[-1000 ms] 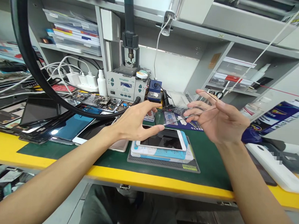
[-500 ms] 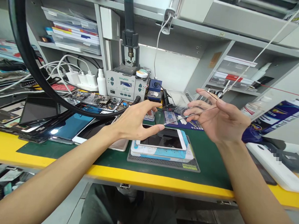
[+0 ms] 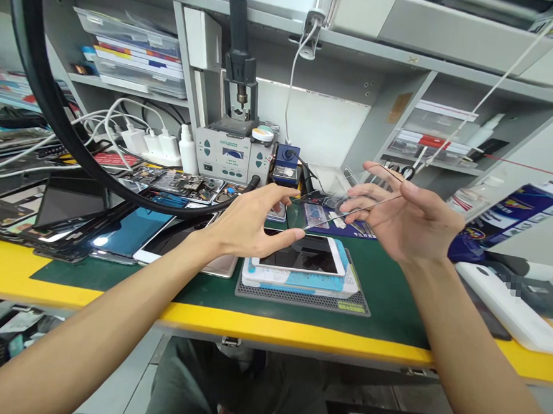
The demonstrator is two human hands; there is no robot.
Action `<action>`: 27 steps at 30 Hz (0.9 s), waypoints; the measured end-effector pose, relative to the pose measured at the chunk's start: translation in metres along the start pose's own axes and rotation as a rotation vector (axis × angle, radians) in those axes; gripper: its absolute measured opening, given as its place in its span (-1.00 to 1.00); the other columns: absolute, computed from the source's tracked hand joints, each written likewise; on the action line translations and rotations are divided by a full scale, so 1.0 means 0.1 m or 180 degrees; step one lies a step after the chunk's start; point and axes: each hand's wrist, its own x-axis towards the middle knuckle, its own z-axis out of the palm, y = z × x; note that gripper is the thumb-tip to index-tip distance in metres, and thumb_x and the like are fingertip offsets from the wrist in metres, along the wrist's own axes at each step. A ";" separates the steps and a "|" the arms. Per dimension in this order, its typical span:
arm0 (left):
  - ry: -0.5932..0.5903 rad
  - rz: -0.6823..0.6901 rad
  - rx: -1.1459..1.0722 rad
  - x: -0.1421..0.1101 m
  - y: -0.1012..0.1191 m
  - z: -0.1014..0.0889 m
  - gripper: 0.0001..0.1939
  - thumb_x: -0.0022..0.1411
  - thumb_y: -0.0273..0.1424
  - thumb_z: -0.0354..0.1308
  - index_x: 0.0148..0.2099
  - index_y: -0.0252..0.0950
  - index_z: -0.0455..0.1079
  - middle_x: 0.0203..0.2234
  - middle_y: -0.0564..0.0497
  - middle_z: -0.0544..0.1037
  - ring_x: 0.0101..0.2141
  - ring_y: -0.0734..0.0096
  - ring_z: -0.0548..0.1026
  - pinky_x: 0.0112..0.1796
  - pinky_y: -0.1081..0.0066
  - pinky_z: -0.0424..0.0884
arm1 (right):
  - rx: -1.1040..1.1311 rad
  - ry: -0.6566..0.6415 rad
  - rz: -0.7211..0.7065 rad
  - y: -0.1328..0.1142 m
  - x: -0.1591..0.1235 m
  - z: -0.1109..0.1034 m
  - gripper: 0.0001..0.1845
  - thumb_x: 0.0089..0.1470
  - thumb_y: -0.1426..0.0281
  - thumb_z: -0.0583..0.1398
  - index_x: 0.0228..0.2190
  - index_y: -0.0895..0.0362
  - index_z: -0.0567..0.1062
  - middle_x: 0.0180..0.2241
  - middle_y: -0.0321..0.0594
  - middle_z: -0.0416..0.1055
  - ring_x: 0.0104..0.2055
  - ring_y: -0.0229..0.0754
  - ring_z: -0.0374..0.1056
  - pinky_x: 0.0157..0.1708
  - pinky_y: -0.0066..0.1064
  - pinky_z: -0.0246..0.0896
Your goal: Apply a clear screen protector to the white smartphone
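A thin, clear glass sheet (image 3: 336,219), like a screen protector, is held tilted in the air between my two hands. My left hand (image 3: 250,221) grips its left edge between thumb and fingers. At the other end, my right hand (image 3: 411,221) has thumb and index finger on the edges, its other fingers loosely curled behind the sheet. Just below lies a white-framed tablet (image 3: 308,256), its dark screen facing up, partly covered by my left thumb. The tablet rests on a white and blue box (image 3: 300,283), which sits on a grey perforated mat (image 3: 289,299).
Left of the box lie several phones and screens, including a blue phone (image 3: 135,226). A black hose (image 3: 83,158) loops across the left side. A soldering station (image 3: 228,154) stands behind. On the right are a white power bank-like object (image 3: 509,308) and a blue packet (image 3: 515,212).
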 end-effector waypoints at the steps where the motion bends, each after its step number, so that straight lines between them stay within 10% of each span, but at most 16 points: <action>1: -0.0009 -0.0007 -0.0004 0.00 0.00 0.00 -0.30 0.29 0.01 0.19 0.29 -0.35 0.31 -0.02 -0.15 0.56 -0.10 0.18 0.55 -0.07 0.18 0.45 | -0.0014 -0.0010 -0.0002 0.00 0.00 0.00 -0.62 0.12 0.16 0.22 -0.03 -0.01 0.50 -0.19 -0.14 0.60 -0.19 0.08 0.54 -0.26 -0.07 0.47; 27: -0.0007 0.0019 0.0042 0.00 -0.01 0.01 -0.32 0.29 0.02 0.19 0.29 -0.30 0.30 0.01 -0.14 0.56 -0.10 0.18 0.56 -0.07 0.19 0.46 | -0.0476 0.0142 0.0029 -0.02 -0.01 0.04 -0.50 0.08 0.05 0.21 0.02 -0.04 0.47 -0.16 -0.09 0.59 -0.14 0.18 0.52 -0.14 0.09 0.44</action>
